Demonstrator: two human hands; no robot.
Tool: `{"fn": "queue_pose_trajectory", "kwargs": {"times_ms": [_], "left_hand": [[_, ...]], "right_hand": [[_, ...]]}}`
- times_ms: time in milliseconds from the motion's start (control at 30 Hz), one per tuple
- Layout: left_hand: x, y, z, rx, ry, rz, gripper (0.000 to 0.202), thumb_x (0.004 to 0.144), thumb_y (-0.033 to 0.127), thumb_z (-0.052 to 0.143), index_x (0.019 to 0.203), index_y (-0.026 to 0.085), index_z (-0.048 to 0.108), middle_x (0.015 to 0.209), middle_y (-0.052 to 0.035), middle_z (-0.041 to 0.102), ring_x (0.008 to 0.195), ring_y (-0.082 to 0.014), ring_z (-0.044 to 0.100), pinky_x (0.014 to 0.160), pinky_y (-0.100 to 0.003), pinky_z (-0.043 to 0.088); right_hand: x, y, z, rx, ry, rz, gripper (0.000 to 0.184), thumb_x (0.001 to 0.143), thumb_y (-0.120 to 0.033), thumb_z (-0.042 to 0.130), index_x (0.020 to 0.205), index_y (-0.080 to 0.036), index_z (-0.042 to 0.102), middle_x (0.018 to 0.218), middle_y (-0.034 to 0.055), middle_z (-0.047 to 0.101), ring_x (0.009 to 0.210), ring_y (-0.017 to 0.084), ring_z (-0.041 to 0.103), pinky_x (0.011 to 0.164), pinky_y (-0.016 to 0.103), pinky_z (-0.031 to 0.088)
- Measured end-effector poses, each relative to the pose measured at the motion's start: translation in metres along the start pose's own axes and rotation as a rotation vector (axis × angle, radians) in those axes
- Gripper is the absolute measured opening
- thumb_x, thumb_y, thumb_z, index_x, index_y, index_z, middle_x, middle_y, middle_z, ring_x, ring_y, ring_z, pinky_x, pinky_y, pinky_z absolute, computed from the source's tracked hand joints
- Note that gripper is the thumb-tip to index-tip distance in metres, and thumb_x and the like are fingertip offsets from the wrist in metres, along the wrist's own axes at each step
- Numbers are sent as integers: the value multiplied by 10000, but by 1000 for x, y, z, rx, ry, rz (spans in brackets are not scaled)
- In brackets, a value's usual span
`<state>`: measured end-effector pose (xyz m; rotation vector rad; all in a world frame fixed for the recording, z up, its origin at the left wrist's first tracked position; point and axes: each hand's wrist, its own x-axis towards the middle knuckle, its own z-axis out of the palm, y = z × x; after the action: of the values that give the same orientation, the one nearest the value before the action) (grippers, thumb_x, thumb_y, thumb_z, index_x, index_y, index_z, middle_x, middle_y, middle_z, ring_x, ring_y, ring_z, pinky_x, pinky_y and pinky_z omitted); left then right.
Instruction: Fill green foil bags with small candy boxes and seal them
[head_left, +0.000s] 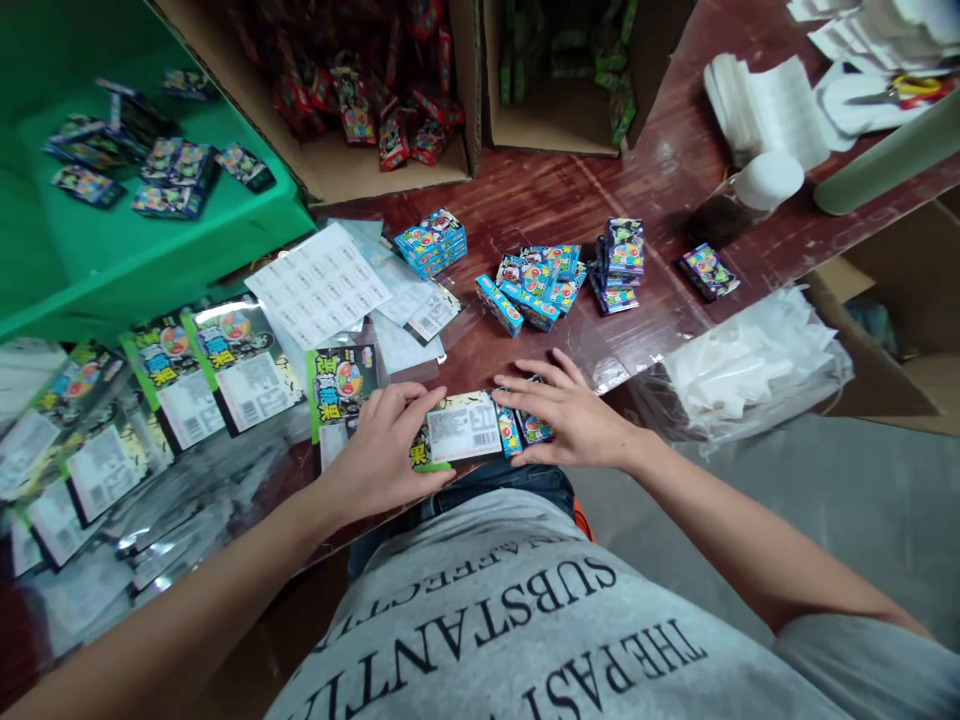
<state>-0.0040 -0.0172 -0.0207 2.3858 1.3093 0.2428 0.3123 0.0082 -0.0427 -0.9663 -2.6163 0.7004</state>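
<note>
A printed plastic bag (465,428) with a white label lies at the table's front edge, close to my body. My left hand (386,437) grips its left end, thumb and fingers on either side. At the bag's right end, my right hand (566,412) holds small candy boxes, a blue box (508,428) and a dark purple box (534,428), its fingers spread across them. Whether the boxes are partly inside the bag, I cannot tell. Beyond my hands lie a pile of blue boxes (536,283), a stack of blue boxes (433,243) and a purple box stack (624,255).
Several printed bags (247,365) overlap on the left, near a sticker sheet (319,285). A green bin (247,225) holds dark boxes; a cardboard carton (375,185) holds red ones. A white-capped jar (769,182), a green tube (892,155) and scissors (900,93) are on the right.
</note>
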Motion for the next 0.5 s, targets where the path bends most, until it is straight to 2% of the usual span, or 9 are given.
{"fn": "queue_pose_trajectory", "kwargs": {"times_ms": [67, 167, 200, 333, 400, 500], "left_hand": [[1, 0, 2, 21, -4, -2, 876, 788, 478, 772, 1524, 198, 391, 1338, -159, 488, 1225, -358, 493, 1068, -533, 430], [1, -1, 3, 65, -6, -10, 882, 793, 467, 766, 1535, 205, 368, 1361, -162, 478, 1248, -365, 479, 1087, -547, 410], [0, -1, 4, 74, -5, -12, 882, 793, 467, 767, 1533, 204, 366, 1363, -163, 476, 1247, -365, 481, 1089, -548, 407], [2, 1, 5, 58, -25, -20, 879, 782, 478, 775, 1518, 207, 376, 1336, -153, 484, 1220, -357, 494, 1071, -539, 422], [4, 3, 7, 33, -37, -31, 887, 782, 482, 777, 1523, 213, 370, 1342, -151, 479, 1234, -358, 488, 1080, -541, 417], [3, 5, 10, -10, -32, -48, 896, 784, 463, 782, 1535, 212, 364, 1368, -156, 462, 1264, -358, 474, 1111, -545, 399]], "right_hand": [[0, 1, -3, -8, -21, -11, 913, 868, -750, 625, 1599, -279, 346, 1636, 94, 432, 1564, 339, 254, 1257, 664, 5], [-8, 8, -10, 1, -38, 18, 1145, 799, -794, 662, 1649, -191, 189, 1699, 186, 263, 1578, 371, 211, 1260, 667, 26], [-11, 12, -12, 10, -39, 19, 1137, 808, -763, 681, 1648, -178, 185, 1692, 200, 273, 1566, 374, 241, 1261, 668, 48], [-14, 22, -12, 111, 18, -25, 872, 881, -584, 717, 1579, -215, 349, 1515, 157, 543, 1422, 316, 470, 1267, 650, 122], [-7, 23, -8, 165, 41, -47, 875, 855, -604, 740, 1556, -215, 387, 1477, 155, 574, 1380, 310, 509, 1266, 645, 143], [2, 20, -3, 151, 22, -39, 899, 841, -636, 740, 1560, -219, 397, 1498, 153, 563, 1399, 319, 490, 1265, 657, 120]]}}
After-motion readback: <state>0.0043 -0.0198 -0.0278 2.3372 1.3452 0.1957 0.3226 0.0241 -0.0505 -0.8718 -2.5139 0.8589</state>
